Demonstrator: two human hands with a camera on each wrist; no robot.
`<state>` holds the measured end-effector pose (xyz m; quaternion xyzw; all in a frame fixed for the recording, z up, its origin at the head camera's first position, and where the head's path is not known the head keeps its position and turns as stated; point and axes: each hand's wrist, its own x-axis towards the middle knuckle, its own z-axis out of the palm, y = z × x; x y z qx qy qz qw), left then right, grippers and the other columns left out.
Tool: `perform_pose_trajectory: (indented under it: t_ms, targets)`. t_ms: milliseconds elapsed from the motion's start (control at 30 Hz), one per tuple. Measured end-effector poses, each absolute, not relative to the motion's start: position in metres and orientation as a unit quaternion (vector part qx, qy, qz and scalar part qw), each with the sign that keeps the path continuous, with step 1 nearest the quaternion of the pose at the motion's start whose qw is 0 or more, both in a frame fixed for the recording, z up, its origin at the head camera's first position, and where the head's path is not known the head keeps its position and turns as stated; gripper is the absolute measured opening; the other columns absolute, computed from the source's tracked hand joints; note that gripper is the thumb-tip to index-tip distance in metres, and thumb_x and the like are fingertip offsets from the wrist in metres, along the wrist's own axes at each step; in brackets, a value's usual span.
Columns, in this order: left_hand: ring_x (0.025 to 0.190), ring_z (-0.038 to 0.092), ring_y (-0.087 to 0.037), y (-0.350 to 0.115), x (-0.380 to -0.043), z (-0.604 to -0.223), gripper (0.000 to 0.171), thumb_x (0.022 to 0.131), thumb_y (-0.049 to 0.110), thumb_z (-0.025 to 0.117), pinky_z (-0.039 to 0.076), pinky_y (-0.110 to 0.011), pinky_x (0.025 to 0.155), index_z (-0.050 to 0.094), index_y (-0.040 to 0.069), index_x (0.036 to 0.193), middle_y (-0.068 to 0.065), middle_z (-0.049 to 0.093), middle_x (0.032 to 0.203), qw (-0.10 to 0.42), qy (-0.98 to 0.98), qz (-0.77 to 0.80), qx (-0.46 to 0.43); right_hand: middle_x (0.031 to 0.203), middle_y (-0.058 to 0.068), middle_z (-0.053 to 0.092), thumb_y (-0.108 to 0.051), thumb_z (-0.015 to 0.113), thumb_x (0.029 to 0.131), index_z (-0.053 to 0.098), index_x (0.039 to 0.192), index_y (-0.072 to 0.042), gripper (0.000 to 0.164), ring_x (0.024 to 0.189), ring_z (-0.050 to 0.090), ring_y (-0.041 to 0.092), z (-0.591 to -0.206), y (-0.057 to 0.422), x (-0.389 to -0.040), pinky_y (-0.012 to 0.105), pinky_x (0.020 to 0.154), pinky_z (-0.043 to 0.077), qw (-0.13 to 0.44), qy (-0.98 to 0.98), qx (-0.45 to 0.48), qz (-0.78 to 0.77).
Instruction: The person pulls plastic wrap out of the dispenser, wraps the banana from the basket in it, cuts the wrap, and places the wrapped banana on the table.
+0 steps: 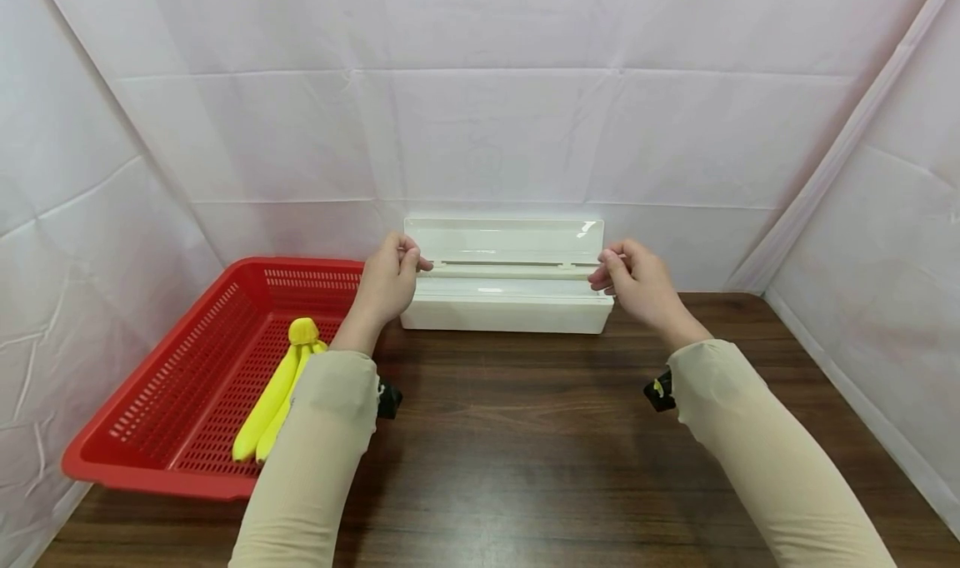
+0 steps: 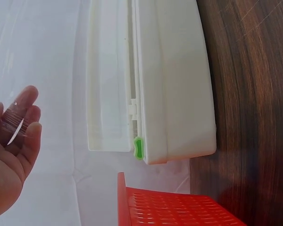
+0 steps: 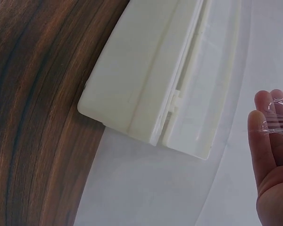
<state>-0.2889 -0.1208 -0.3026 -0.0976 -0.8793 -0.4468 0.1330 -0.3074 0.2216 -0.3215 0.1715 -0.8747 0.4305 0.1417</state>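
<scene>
Clear, thin plastic film [image 2: 12,119] lies across the fingers of both my hands, which are above opposite ends of a long white plastic box [image 1: 510,315]; its course between them is hard to trace. The box is near the white cloth wall [image 1: 480,135] at the back of the dark brown wooden table [image 1: 525,451], its hinged white lid [image 1: 502,236] tilted up behind it. Off its left end, the long red perforated plastic basket [image 1: 172,483] takes up that side, so room there is tight, and my left forearm crosses over its edge; inside lies a bunch of yellow bananas [image 1: 273,397]. On the right, wood runs on to the side cloth, and a broad stretch of it spreads in front of the box, between my forearms. A small green plastic clip [image 2: 138,148] sits at the box's left end.

With my left hand [image 1: 390,278] I pinch the film, fingers bent and close together, its gathered creases crossing them. With my right hand [image 1: 639,283] I pinch it too, thumb close to slightly bent fingers, the wrinkled film stretched across them.
</scene>
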Motion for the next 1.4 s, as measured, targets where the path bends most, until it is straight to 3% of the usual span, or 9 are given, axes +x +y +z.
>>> perform_pose_trajectory:
  t_ms: [200,467,900,1400]
  targets:
    - [0.065,0.043,-0.023,-0.120,-0.287,-0.301,0.017,0.103,0.019,0.036,0.037,-0.031,0.066,0.046,0.005,0.105,-0.010,0.069,0.105,0.134,-0.880,-0.445,-0.096,0.089,0.021,0.069,-0.027,0.038,0.102,0.053,0.104,0.002,0.033,0.071,0.067,0.006,-0.320,0.222,-0.306,0.021,0.062,0.054,0.137,-0.878,0.170,0.427]
    - [0.092,0.061,-0.028,-0.119,-0.286,-0.300,0.017,0.102,0.017,0.037,0.042,-0.032,0.070,0.046,0.004,0.107,-0.012,0.069,0.103,0.138,-0.879,-0.446,-0.098,0.089,0.020,0.069,-0.028,0.039,0.102,0.053,0.103,0.001,0.033,0.071,0.067,0.006,-0.318,0.224,-0.305,0.021,0.061,0.054,0.138,-0.879,0.173,0.422]
    - [0.098,0.065,-0.028,-0.123,-0.283,-0.298,0.015,0.102,0.017,0.039,0.045,-0.037,0.076,0.047,0.004,0.104,-0.013,0.070,0.100,0.132,-0.881,-0.443,-0.100,0.092,0.019,0.069,-0.031,0.037,0.102,0.053,0.107,0.000,0.036,0.071,0.063,-0.003,-0.314,0.224,-0.300,0.021,0.062,0.052,0.130,-0.885,0.176,0.410]
    - [0.101,0.065,-0.027,-0.125,-0.274,-0.294,0.013,0.101,0.016,0.040,0.047,-0.041,0.084,0.047,0.005,0.103,-0.013,0.070,0.101,0.121,-0.883,-0.442,-0.103,0.089,0.019,0.069,-0.028,0.040,0.102,0.055,0.104,0.001,0.033,0.073,0.065,0.000,-0.314,0.223,-0.294,0.022,0.066,0.055,0.138,-0.882,0.174,0.415]
